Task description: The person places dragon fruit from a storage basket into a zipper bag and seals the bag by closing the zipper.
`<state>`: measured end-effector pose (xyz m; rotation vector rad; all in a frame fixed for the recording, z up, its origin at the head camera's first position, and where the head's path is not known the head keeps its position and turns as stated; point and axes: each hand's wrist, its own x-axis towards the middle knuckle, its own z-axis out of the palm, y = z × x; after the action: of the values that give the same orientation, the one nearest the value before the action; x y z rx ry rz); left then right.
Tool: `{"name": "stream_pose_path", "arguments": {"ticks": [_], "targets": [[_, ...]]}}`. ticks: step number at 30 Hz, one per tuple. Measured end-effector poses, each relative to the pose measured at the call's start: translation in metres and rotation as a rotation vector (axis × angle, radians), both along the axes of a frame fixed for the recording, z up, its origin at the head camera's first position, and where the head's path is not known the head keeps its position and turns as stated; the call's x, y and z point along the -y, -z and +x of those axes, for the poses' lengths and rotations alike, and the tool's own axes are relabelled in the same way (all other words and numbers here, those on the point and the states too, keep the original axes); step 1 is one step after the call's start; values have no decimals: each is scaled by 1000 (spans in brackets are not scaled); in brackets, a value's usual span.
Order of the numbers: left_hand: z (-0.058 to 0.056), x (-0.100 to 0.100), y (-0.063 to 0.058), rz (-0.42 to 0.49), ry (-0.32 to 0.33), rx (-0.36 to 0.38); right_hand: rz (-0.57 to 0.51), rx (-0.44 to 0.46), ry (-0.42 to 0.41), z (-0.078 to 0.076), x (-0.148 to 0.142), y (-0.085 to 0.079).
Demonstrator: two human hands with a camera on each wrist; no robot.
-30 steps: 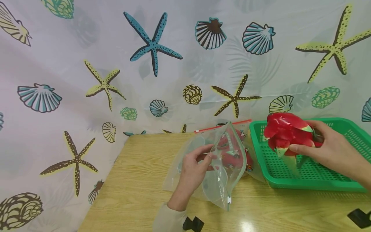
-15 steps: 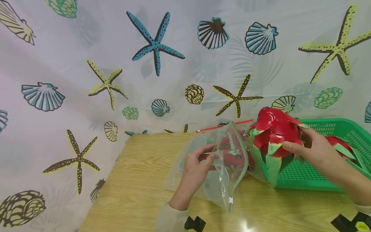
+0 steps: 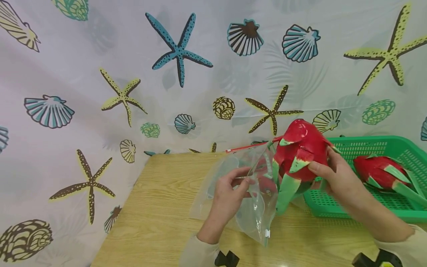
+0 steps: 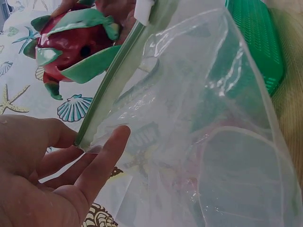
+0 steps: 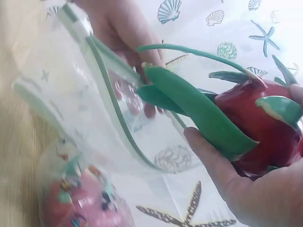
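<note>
My left hand (image 3: 227,196) holds one side of a clear zip bag (image 3: 247,218) between thumb and fingers. The bag's green-edged mouth gapes toward the right, with a white slider (image 3: 267,233) at its lower corner. My right hand (image 3: 343,181) grips a red dragon fruit (image 3: 301,148) with green scales. It hangs in the air at the bag's mouth, partly in front of it. In the left wrist view the dragon fruit (image 4: 71,40) appears beyond the bag's edge. Its long green scales (image 5: 199,113) point toward the opening in the right wrist view.
On the right of the wooden table (image 3: 166,193) stands a green basket (image 3: 377,140) holding another dragon fruit (image 3: 377,168). Behind the clear bag lies a second bag with a red zip (image 3: 247,147). A printed bag with reddish contents (image 5: 85,203) shows in the right wrist view.
My right hand has carried the dragon fruit leftward from over the basket to the bag's mouth, turning it scales downward. The other fruit in the basket has come into view. My left hand stays nearly still.
</note>
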<state>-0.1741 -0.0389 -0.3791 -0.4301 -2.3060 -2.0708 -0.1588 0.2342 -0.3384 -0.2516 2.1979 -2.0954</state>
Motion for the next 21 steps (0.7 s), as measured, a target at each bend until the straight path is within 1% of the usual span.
{"name": "stream_pose_path", "arguments": {"ticks": [3,5,6,9,11,13,17,21], "targets": [[1,-1,0,-11,-3,-15,-150,-4,-29,2,13,8],[2,-1,0,-21,-4,-20,-232,-9,-70,4,22,14],[2,-2,1,-25,-6,-22,-257,-9,-92,5,26,16],[3,-1,1,-21,-10,-17,-288,6,-133,6,35,22],[3,0,0,0,-11,-6,-282,27,-140,7,39,25],[2,0,0,23,-15,3,-250,53,-129,8,40,29],[0,0,-1,10,-50,-15,-150,83,-142,8,42,35],[-1,-1,-3,0,-88,-18,-74,96,-180,10,41,38]]}}
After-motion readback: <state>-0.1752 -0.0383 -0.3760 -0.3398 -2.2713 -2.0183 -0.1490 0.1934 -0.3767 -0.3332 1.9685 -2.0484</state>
